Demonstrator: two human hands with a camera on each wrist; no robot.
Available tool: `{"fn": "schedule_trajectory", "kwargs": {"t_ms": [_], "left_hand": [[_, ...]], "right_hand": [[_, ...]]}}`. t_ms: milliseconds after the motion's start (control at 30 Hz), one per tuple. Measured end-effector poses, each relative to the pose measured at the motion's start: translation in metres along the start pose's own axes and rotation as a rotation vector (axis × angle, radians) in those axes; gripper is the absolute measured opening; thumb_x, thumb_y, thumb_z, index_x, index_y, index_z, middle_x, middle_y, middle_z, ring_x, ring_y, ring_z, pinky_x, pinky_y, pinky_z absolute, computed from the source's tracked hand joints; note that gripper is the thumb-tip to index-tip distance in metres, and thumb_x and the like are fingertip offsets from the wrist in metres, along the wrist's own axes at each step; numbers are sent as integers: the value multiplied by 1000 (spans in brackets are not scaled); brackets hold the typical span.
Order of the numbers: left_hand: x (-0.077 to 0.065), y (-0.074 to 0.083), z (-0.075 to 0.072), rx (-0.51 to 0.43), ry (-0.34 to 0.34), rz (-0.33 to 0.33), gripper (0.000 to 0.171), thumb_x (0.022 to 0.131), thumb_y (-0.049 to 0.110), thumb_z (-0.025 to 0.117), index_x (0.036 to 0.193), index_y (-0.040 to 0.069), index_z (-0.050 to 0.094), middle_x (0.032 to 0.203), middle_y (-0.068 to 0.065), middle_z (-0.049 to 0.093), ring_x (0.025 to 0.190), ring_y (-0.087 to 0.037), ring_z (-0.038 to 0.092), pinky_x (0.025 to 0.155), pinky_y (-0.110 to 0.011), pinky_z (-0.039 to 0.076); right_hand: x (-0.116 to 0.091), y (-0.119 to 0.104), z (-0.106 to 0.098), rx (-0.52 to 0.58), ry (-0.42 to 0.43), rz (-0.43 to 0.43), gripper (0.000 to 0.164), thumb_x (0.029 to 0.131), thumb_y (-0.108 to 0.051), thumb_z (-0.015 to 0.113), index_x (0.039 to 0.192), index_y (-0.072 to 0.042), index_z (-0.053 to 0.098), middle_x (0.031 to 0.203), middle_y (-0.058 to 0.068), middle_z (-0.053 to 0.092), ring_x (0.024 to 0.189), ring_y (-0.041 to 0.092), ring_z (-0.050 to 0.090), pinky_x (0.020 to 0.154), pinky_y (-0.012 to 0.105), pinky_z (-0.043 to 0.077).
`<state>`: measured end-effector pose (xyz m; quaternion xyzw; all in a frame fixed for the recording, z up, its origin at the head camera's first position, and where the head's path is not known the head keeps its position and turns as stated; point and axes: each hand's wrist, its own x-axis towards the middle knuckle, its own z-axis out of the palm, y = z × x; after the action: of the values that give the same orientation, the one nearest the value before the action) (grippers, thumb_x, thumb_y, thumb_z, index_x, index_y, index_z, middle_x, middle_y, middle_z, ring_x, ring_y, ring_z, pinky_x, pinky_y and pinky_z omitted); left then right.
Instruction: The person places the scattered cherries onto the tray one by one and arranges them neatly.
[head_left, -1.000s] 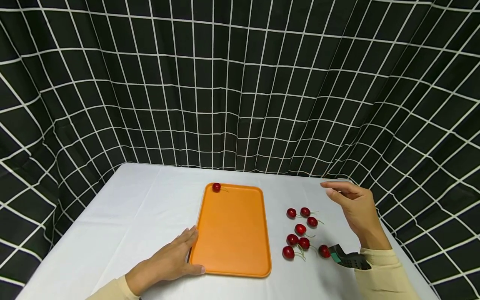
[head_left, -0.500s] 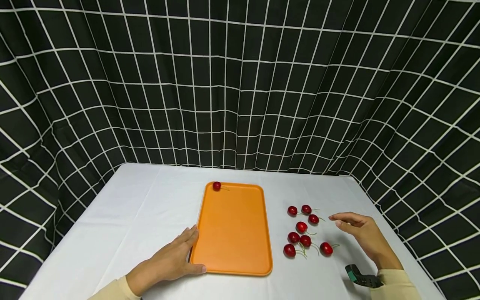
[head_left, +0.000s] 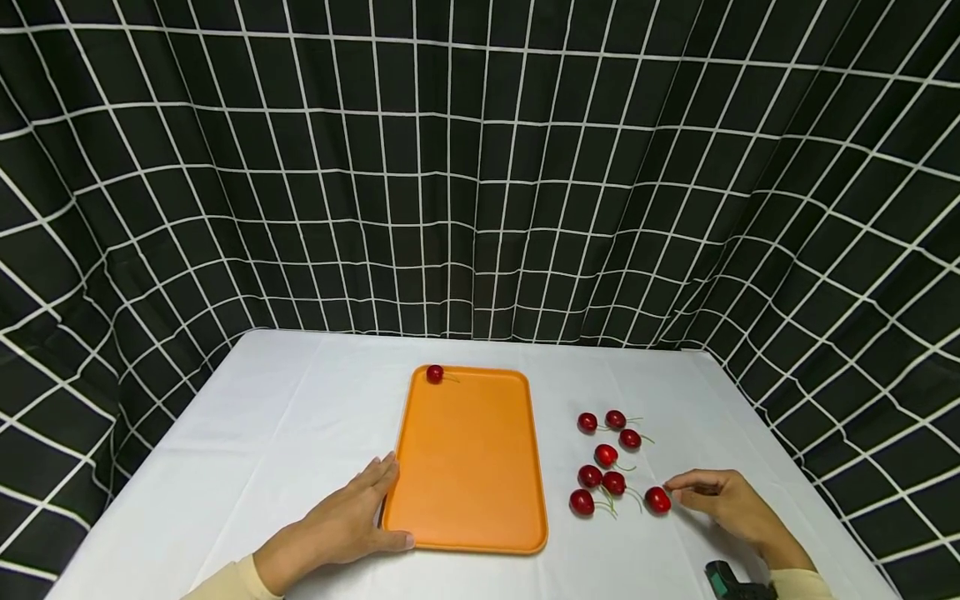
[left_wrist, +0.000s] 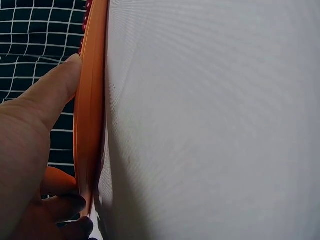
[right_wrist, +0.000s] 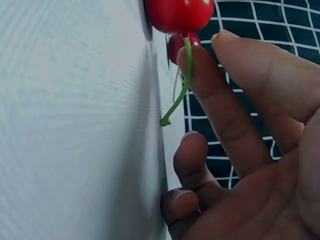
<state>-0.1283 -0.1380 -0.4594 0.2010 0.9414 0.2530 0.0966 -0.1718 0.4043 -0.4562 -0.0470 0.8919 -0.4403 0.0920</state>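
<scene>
My left hand (head_left: 337, 517) rests against the near left corner of an orange tray (head_left: 465, 467), fingers along its left side and thumb on the near rim. In the left wrist view the thumb (left_wrist: 55, 90) lies against the tray's edge (left_wrist: 90, 110). A red cherry (head_left: 657, 500) lies on the table at the right, my right hand (head_left: 731, 504) just beside it. Seen from the right wrist, its green stem (right_wrist: 186, 75) crosses in front of the index finger (right_wrist: 215, 95); thumb and index fingertips are apart, with nothing pinched. One cherry (head_left: 435, 374) sits in the tray's far left corner.
Several more cherries with stems, among them a front one (head_left: 581, 502) and a back one (head_left: 616, 419), lie between the tray and my right hand. A white cloth (head_left: 300, 400) covers the table. Dark gridded curtains (head_left: 450, 208) hang behind and at both sides.
My right hand has come down and toward me, from beyond the cherries to the nearest right one. The left hand and the tray have stayed in place.
</scene>
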Motion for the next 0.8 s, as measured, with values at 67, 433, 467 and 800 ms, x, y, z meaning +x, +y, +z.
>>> {"fn": "schedule_trajectory", "kwargs": {"t_ms": [67,433,467,800], "left_hand": [[0,1,0,-2,2,3,110,75,68,66,146,-8,31,157,-17,17,141,-38,18,108,-59,22],[0,1,1,7,-7,0,110,74,68,66,146,-9,31,157,-18,17,141,-39,17,108,-60,21],[0,1,1,10,-5,4,110,74,68,66,145,-9,31,157,-18,17,141,-39,17,108,-60,22],[0,1,0,16,-8,7,111,74,68,65,145,-9,31,157,-19,16,142,-37,17,107,-59,25]], "right_hand": [[0,1,1,-9,2,2,26,87,-19,73,108,-3,73,100,6,69,82,16,51,66,28,41],[0,5,9,-47,54,-22,18,83,-16,76,98,-4,75,92,3,70,80,11,53,66,23,43],[1,5,10,-49,66,-22,18,83,-15,76,97,-4,75,91,3,70,78,11,52,64,24,43],[0,-2,2,-83,168,-29,16,85,-15,74,97,-4,76,92,3,71,82,7,56,64,24,45]]}}
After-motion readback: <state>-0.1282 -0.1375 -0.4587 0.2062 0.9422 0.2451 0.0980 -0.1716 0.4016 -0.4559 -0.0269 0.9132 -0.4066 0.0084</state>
